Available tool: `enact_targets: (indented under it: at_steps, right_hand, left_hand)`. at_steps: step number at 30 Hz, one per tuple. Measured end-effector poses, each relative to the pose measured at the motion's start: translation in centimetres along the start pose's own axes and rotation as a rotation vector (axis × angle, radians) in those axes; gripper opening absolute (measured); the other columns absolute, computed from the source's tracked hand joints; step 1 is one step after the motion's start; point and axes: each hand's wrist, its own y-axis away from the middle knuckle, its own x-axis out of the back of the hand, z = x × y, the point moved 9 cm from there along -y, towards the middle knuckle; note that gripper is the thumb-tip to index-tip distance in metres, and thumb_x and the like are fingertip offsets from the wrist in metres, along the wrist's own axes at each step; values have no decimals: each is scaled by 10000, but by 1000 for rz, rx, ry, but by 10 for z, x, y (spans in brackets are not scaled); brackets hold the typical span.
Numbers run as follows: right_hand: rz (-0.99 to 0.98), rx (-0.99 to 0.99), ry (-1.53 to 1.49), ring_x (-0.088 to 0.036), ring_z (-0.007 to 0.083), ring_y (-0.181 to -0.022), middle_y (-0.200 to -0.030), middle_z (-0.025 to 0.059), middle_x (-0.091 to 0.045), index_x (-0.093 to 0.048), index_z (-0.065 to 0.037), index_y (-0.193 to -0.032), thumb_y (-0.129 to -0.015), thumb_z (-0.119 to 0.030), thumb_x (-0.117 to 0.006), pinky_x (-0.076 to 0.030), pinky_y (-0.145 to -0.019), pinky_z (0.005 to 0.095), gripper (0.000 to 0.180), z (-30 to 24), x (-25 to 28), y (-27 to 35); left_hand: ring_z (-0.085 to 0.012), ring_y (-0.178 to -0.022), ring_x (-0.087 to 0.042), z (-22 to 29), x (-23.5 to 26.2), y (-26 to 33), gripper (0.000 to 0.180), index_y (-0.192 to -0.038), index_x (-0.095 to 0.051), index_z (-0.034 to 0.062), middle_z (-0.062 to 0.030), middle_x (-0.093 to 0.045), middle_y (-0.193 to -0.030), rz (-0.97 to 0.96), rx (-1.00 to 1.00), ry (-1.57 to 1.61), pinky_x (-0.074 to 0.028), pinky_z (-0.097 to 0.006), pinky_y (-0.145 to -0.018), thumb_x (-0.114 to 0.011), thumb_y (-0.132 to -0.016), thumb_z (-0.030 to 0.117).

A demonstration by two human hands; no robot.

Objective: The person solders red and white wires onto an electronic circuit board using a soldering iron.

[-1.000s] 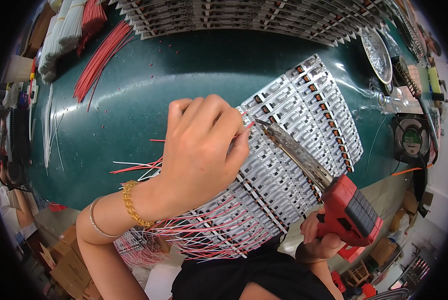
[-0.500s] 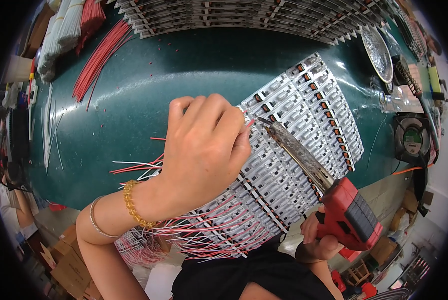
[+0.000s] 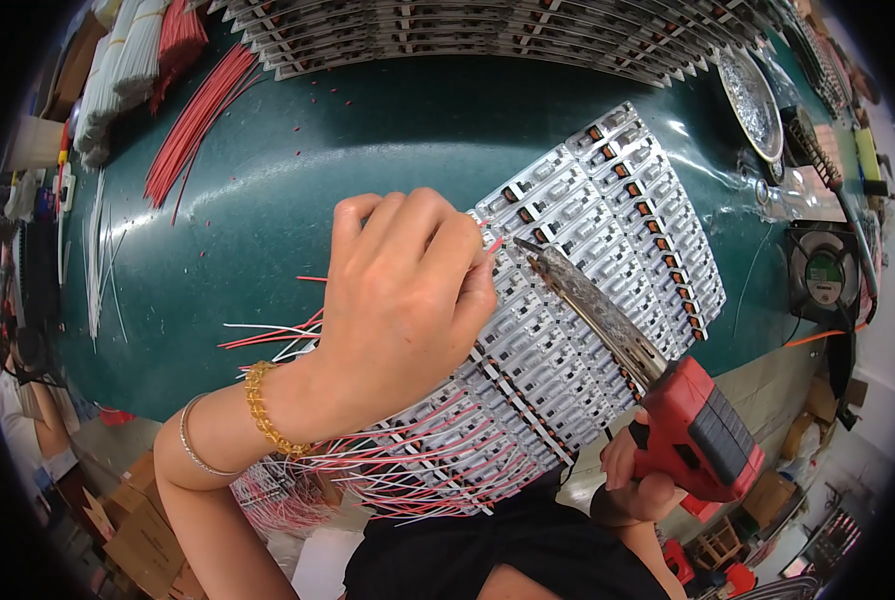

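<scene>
My left hand (image 3: 403,280) is closed in a pinch on a thin red wire (image 3: 496,244), whose short end points at the boards. Beneath it lies a slanted sheet of joined small circuit boards (image 3: 588,250), silvery, with orange-brown parts in rows. My right hand (image 3: 636,488) grips the red handle of a gun-shaped soldering iron (image 3: 703,430). The iron's dark tip rests at or just above the sheet, close beside the wire end; contact cannot be told. Several red and white wires (image 3: 438,460) hang from the sheet's near left rows. My left fingertips are partly hidden behind the knuckles.
Stacked board sheets (image 3: 468,35) line the far edge of the green table (image 3: 248,240). Loose red wires (image 3: 203,125) and white wire bundles (image 3: 128,70) lie at the far left. A metal dish (image 3: 753,105) and a small fan (image 3: 825,272) stand on the right.
My left hand, the wire and the sheet have shifted very slightly left. The iron's tip stays almost in place beside the wire end.
</scene>
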Motion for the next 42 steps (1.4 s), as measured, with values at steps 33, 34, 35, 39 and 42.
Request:
enact_targets:
  at_steps: [33, 34, 35, 39, 42]
  right_hand:
    - [369, 734, 43, -417, 104, -361, -481, 6, -441, -437, 123, -1201, -933, -425, -562, -362, -379, 242, 623, -86, 82, -49]
    - [438, 695, 118, -413, 99, -362, -480, 5, -436, -461, 114, -1188, -955, -356, -545, -354, -374, 237, 532, -86, 99, -64]
    - [506, 649, 187, -408, 94, -363, -480, 3, -430, -485, 105, -1175, -976, -287, -528, -347, -369, 232, 442, -86, 112, -80]
    - [598, 407, 254, -398, 92, -362, -490, 3, -431, -517, 62, -1185, -979, -252, -530, -312, -356, 228, 375, -83, 126, -125]
    - [517, 487, 248, -397, 102, -378, -518, 11, -413, -493, 35, -1247, -991, -316, -498, -328, -373, 249, 435, -92, 125, -93]
  left_hand:
    - [-208, -731, -537, -14, 20, -6, 88, -724, -641, 45, -46, -573, -758, 84, 151, 252, -376, -332, -741, -725, -707, 26]
    - [-194, -722, -539, -15, 25, -7, 77, -728, -665, 51, -38, -587, -737, 128, 179, 269, -377, -321, -739, -735, -703, 30]
    - [-194, -722, -539, -14, 27, -8, 77, -728, -665, 51, -38, -587, -737, 133, 165, 269, -377, -321, -739, -735, -703, 30]
    - [-179, -632, -531, -21, 35, -4, 65, -745, -676, 52, -13, -603, -652, 174, 129, 222, -376, -318, -740, -729, -728, 20]
    - [-177, -595, -524, -10, 37, -2, 58, -754, -673, 51, -9, -607, -633, 180, 103, 172, -377, -326, -746, -721, -748, 21]
